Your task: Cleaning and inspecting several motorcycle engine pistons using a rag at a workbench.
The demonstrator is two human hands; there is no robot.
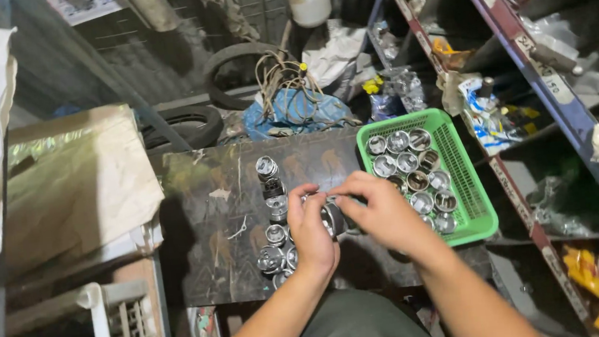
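- While both hands meet mid-board, the left hand and right hand pinch one metal socket – seemingly a sorting step.
- Loose sockets stand at nine o'clock; the green basket at three o'clock.
- Setting it down calls for steady fingers.

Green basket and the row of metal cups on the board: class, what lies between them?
In the head view, both hands, together holding one metal cup.

We see a short, shiny metal cylindrical part, dark open end showing, gripped between both hands over the dark board, just beside a row of similar parts.
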